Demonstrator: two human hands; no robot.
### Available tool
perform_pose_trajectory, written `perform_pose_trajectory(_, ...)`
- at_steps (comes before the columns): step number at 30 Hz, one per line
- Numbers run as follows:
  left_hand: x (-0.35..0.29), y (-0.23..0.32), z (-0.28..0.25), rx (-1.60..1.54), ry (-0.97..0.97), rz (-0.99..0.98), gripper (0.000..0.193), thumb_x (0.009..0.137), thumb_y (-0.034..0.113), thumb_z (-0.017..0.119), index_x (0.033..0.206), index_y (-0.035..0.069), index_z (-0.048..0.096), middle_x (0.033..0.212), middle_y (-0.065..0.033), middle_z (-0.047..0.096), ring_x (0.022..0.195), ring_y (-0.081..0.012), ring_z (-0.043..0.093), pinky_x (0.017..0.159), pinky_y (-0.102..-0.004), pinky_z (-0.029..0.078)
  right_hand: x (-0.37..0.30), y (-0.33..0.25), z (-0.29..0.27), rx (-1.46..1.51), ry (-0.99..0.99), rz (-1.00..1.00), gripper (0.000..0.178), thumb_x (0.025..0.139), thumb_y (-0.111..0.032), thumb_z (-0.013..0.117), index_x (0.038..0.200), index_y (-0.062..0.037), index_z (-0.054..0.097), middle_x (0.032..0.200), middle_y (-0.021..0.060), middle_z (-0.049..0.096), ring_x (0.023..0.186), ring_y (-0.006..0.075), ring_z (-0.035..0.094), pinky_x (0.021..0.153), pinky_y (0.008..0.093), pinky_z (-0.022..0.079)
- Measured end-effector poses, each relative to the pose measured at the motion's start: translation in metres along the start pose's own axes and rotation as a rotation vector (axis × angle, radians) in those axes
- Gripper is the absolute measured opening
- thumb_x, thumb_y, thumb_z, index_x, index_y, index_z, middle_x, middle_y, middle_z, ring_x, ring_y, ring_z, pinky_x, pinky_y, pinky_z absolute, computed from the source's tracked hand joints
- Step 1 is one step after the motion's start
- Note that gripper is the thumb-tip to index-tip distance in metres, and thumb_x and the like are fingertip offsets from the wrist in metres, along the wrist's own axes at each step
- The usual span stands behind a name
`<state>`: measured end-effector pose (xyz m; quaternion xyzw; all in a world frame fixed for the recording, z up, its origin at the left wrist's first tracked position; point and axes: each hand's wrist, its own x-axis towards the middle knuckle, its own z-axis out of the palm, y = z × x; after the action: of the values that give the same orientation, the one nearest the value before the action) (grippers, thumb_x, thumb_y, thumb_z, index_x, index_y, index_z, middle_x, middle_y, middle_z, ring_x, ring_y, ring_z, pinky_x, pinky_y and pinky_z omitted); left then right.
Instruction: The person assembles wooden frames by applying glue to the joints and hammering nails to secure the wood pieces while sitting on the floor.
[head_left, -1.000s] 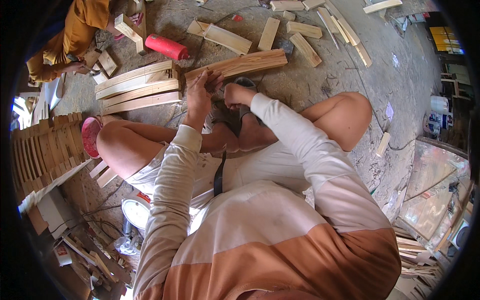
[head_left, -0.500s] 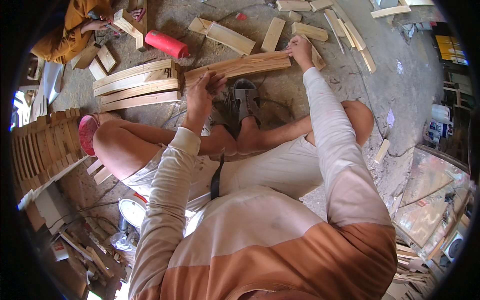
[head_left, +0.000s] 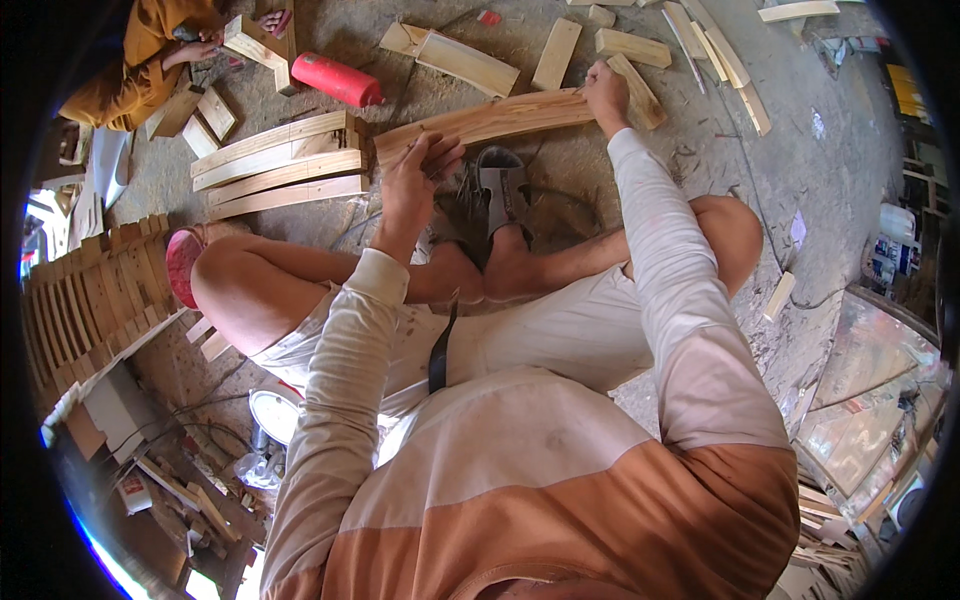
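A reddish-brown wooden board lies across in front of my feet, its face marked with long grain. My left hand is over the board's left end, its fingers bent inward; a small dark tip shows above them, too small to name. At the right end, my right hand has thumb and fingers pinched together against the board's corner. What lies between those fingers is hidden. Below the board, a grey sandal is on one of my feet.
Stacked pale wooden pieces lie left of the board, with a red cylinder behind them. Several wood blocks are scattered beyond. A person in an orange garment works at far left. A cable crosses the floor at right.
The view has shifted slightly, so the surroundings appear a little to the right. My right hand's fingers look more closed at the board's end; the left hand stays by the other end.
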<state>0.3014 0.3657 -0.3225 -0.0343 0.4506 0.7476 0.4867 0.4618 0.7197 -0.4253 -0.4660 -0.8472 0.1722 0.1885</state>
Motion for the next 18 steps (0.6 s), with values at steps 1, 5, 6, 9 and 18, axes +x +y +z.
perform_pose_trajectory(1,0.0,0.0,-0.001,0.003,0.001,-0.003,0.034,0.106,0.019,0.046,0.124,-0.009,0.054,0.113,-0.0219,0.068,0.103,-0.0301,0.069,0.091,-0.0396,0.056,0.0,-0.001,-0.001,-0.015,0.006,-0.023,0.005,0.085,-0.015,0.067,0.089,-0.0108,0.067,0.085,0.0165,0.072,0.082,0.0385,0.07,0.071,0.0491,0.054)
perform_pose_trajectory(5,0.001,-0.001,-0.002,0.01,0.002,-0.012,0.034,0.106,0.019,0.046,0.125,-0.009,0.054,0.114,-0.0219,0.068,0.103,-0.0304,0.069,0.091,-0.0396,0.056,-0.005,0.0,-0.004,0.03,0.008,-0.049,0.004,0.088,-0.007,0.063,0.091,-0.0051,0.063,0.079,0.0148,0.071,0.07,0.0296,0.072,0.067,0.0415,0.054)
perform_pose_trajectory(6,0.001,-0.001,-0.001,0.01,0.002,-0.013,0.034,0.106,0.019,0.045,0.125,-0.008,0.053,0.114,-0.0219,0.068,0.103,-0.0305,0.069,0.091,-0.0395,0.056,-0.006,0.001,-0.005,0.077,0.011,-0.066,0.004,0.088,-0.007,0.064,0.091,-0.005,0.063,0.079,0.0148,0.071,0.07,0.0298,0.072,0.067,0.0419,0.054)
perform_pose_trajectory(9,-0.001,0.001,-0.002,0.028,-0.023,-0.009,0.035,0.106,0.02,0.046,0.127,-0.008,0.053,0.114,-0.0213,0.068,0.104,-0.0306,0.069,0.092,-0.0397,0.055,-0.013,-0.005,-0.006,0.028,0.017,-0.228,0.005,0.088,-0.006,0.064,0.091,-0.0035,0.062,0.079,0.0146,0.07,0.069,0.029,0.072,0.067,0.0414,0.054)
perform_pose_trajectory(18,0.003,-0.001,-0.001,-0.068,-0.168,-0.046,0.035,0.107,0.021,0.042,0.127,-0.006,0.051,0.124,-0.0246,0.064,0.111,-0.0322,0.066,0.099,-0.0415,0.052,-0.019,-0.004,0.0,0.103,-0.052,-0.16,0.006,0.088,-0.005,0.062,0.093,-0.0058,0.06,0.083,0.0207,0.067,0.077,0.0432,0.066,0.064,0.0496,0.051)
